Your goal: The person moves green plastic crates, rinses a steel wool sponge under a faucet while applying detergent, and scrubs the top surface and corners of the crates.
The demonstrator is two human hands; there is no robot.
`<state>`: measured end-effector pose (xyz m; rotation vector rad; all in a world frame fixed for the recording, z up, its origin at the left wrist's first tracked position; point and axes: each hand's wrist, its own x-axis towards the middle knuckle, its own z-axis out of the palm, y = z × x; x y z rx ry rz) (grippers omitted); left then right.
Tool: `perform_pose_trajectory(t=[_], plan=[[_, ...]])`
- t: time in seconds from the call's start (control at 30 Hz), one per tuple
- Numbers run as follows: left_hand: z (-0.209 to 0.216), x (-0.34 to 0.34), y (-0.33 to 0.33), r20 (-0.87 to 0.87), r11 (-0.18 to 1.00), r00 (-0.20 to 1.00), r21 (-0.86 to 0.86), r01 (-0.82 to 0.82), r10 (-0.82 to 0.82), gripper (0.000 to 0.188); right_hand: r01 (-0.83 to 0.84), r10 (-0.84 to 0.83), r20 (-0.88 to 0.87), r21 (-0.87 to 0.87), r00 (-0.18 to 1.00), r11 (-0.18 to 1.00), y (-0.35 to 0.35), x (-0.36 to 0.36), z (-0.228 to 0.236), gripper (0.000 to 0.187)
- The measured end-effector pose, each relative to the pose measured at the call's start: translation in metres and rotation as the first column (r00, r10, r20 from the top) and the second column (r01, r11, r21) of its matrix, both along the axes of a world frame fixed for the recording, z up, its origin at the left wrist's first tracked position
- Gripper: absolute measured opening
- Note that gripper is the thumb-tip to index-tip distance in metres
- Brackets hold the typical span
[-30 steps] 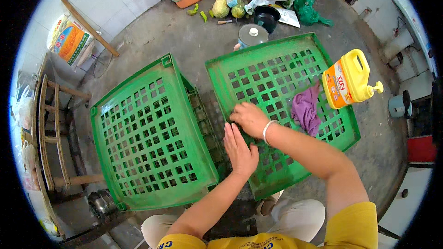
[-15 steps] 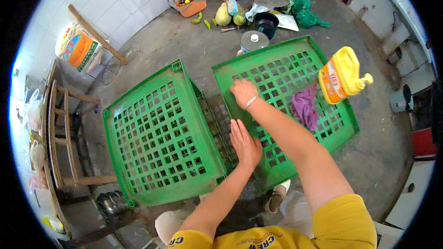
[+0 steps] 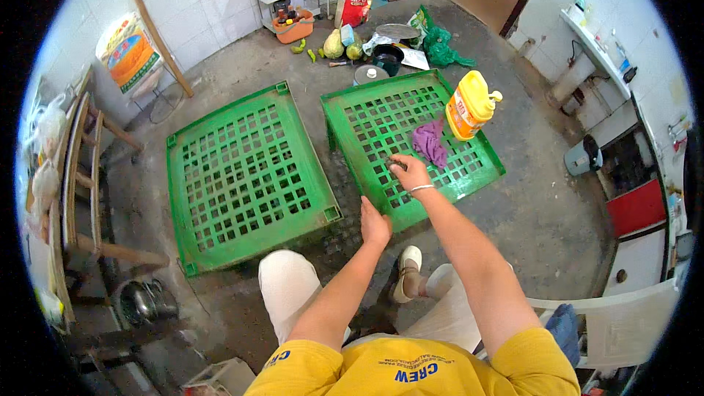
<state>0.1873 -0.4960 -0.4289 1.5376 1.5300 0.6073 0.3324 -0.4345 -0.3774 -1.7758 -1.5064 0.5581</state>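
Two green plastic lattice racks stand side by side on the floor: the left rack [image 3: 253, 238] and the right rack [image 3: 480, 163]. My left hand [image 3: 375, 224] lies along the near left edge of the right rack, fingers stretched out. Over this rack's near part, my right hand [image 3: 411, 174] has its fingers curled together; whether they pinch something small and dark cannot be made out. Just beyond it, a crumpled purple cloth [image 3: 430, 142] lies on the lattice. A yellow pump jug [image 3: 469, 106] with an orange label stands upright beside the cloth.
On the floor behind the racks are a lidded pot [image 3: 370, 75], a black pot [image 3: 386, 60], a pale melon [image 3: 334, 45], an orange basket [image 3: 295, 28] and green netting [image 3: 442, 48]. A wooden frame [image 3: 77, 176] stands left, a grey bucket [image 3: 581, 158] right.
My right hand has moved from the right rack's left edge to above its near part, its fingers now curled. My left hand stays at the rack's edge. The whole view has shifted.
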Motion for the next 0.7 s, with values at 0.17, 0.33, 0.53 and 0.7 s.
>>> perform_pose_trajectory(t=[0.17,0.33,0.53,0.7], plan=[[-0.026,-0.008,-0.014,0.023,0.992,0.998,0.118,0.053,-0.056,0.072,0.115,-0.127,-0.232,-0.065,0.964,0.991,-0.041,-0.004,0.005,0.031],[-0.026,-0.024,-0.011,-0.005,0.989,0.991,0.061,0.136,-0.136,0.072,0.128,-0.134,-0.135,-0.050,0.982,0.990,-0.048,0.005,-0.005,0.029],[-0.038,-0.056,-0.015,0.138,0.930,0.975,-0.347,-0.119,0.176,0.080,0.078,-0.097,-0.318,-0.073,0.943,0.994,-0.044,-0.028,-0.020,0.031],[0.027,-0.075,-0.007,0.195,0.444,0.439,-0.679,-0.585,0.877,0.081,0.095,-0.130,-0.371,-0.112,0.920,0.989,-0.045,-0.031,-0.034,0.031]])
